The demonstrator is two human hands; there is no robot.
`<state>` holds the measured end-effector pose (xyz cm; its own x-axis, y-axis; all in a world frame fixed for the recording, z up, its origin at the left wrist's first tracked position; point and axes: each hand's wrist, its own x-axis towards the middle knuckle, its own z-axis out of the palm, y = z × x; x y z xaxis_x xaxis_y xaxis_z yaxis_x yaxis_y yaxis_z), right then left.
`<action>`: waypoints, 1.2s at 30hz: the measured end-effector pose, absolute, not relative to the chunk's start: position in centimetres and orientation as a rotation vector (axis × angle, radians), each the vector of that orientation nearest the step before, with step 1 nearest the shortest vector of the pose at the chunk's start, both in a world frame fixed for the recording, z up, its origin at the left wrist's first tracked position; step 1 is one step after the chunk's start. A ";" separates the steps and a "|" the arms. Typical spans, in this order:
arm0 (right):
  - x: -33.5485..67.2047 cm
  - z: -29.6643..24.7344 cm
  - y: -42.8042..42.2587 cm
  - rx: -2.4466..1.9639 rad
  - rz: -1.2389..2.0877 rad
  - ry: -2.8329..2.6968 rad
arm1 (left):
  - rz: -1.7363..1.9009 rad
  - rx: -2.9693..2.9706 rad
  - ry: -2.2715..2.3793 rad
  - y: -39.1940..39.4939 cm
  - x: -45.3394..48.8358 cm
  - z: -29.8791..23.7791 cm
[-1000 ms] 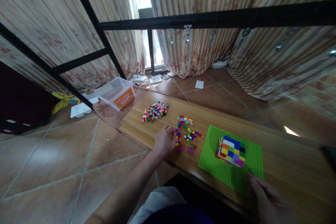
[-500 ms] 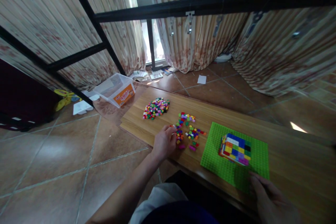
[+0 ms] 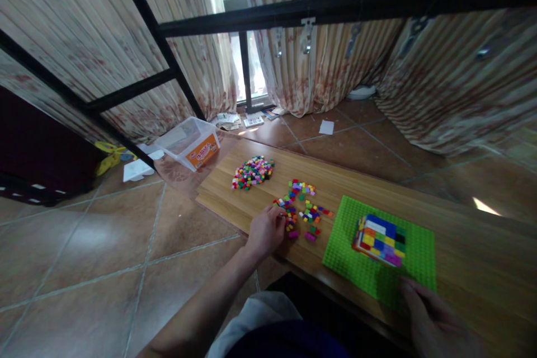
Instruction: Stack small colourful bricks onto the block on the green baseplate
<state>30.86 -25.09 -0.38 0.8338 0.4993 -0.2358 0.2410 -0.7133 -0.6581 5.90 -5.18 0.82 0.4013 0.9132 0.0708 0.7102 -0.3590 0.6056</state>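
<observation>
Where the left hand (image 3: 267, 229) is: fingers bunched at the left edge of the loose bricks (image 3: 311, 213); grip on any brick unclear.
Right hand (image 3: 434, 316): at the green baseplate (image 3: 342, 243), near right; cannot tell if clamped.
Brick block (image 3: 380, 239): on that baseplate.
Brick heap (image 3: 253, 172): far left on bench (image 3: 229, 201).

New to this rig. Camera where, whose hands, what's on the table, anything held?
No machine: a person works bare-handed, filmed by one head-worn camera looking forward and down. On the wooden table lie a pile of small coloured bricks, looser brick clusters to its right, and a green baseplate carrying a brick block. The left hand is at the clusters; whether it pinches a brick I cannot tell. The right hand is by the baseplate's near edge; its hold is unclear too.
</observation>
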 end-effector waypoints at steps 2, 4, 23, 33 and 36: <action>30.9 -0.4 -25.1 -2.381 0.531 -0.545 | 0.556 2.184 1.359 -5.2 6.4 0.7; 30.9 -0.4 -25.1 -2.398 0.526 -0.545 | 0.578 2.163 1.337 -5.3 6.9 0.6; 30.6 -2.2 -25.1 -2.238 0.450 -0.593 | 0.226 2.481 1.435 0.9 8.6 2.2; 30.1 -1.8 -24.9 -2.147 0.468 -0.563 | 0.253 2.502 1.346 1.2 8.7 2.2; 30.1 -1.7 -24.9 -2.156 0.476 -0.566 | 0.287 2.501 1.324 0.9 8.6 2.2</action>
<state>30.12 -24.93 -1.71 0.8261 0.5465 -0.1375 0.2295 -0.5491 -0.8037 8.56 0.95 2.16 0.5560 0.8303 0.0373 0.7712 -0.5321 0.3496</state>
